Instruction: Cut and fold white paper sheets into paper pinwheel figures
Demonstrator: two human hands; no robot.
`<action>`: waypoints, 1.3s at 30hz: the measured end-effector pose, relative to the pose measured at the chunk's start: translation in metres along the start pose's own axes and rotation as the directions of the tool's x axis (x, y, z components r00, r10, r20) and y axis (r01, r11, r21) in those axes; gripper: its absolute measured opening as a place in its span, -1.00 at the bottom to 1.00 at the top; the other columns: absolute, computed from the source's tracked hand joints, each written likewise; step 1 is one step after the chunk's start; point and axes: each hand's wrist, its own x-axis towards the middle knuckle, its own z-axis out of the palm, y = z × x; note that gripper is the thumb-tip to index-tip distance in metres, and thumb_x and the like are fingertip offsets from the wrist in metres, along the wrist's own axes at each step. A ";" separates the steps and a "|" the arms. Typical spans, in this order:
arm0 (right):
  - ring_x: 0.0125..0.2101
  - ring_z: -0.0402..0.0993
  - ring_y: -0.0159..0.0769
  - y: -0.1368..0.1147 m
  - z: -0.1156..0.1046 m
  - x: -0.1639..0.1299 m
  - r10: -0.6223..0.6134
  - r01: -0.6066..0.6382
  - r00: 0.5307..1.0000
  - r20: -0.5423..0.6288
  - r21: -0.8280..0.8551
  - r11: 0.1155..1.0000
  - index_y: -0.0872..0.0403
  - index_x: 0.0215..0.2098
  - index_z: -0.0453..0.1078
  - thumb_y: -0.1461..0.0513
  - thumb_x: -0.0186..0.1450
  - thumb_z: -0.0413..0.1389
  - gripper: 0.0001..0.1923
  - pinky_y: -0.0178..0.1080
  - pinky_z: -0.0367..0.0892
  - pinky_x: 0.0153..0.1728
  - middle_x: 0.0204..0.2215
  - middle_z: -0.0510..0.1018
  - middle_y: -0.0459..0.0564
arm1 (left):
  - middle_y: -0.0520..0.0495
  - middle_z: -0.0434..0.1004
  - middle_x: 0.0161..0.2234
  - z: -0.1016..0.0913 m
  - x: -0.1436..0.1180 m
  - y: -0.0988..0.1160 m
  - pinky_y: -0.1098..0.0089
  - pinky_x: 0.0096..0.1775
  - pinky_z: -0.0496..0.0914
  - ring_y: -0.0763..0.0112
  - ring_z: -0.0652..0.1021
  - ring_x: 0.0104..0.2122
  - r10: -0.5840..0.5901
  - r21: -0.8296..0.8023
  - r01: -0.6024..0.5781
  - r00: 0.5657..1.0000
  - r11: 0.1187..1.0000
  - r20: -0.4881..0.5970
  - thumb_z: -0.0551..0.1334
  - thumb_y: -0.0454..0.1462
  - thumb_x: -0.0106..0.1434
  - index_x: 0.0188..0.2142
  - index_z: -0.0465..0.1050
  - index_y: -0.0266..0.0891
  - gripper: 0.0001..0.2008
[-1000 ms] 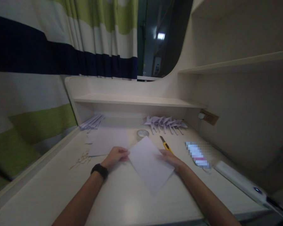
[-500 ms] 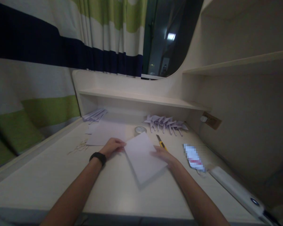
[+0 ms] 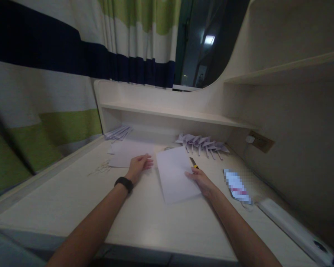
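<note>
White rectangular paper sheet [image 3: 176, 174] flat on pale surface [image 3: 156, 230], long axis near-far; right hand [image 3: 200, 180] open, pressing its right edge; left hand [image 3: 139, 165] open, just left, apart

I can read no writing anywhere; the packet [image 3: 237, 185] at my three o'clock is blurred out

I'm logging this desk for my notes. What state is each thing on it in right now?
White paper sheet: unfolded, flat on the desk.
Right hand: open, fingers resting on the sheet's right edge.
Left hand: open, on the desk beside the sheet.
Yellow utility knife: lying down, partly hidden; blade unclear.
Folded pale paper figures: finished, lined up in a row.
Second white sheet: flat, unfolded.
</note>
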 end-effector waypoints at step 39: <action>-0.52 0.48 -0.32 -0.015 -0.014 -0.004 -0.010 0.015 0.998 0.063 -0.088 0.996 0.08 -0.01 0.37 0.17 0.00 0.29 -0.43 -0.33 0.31 -0.53 -0.32 0.58 0.03 | -0.22 0.56 -0.37 0.011 -0.021 0.010 0.43 -0.37 0.40 0.41 0.51 -0.45 -0.071 0.078 0.054 0.967 0.996 0.245 0.36 -0.16 0.00 -0.38 0.52 -0.41 -0.69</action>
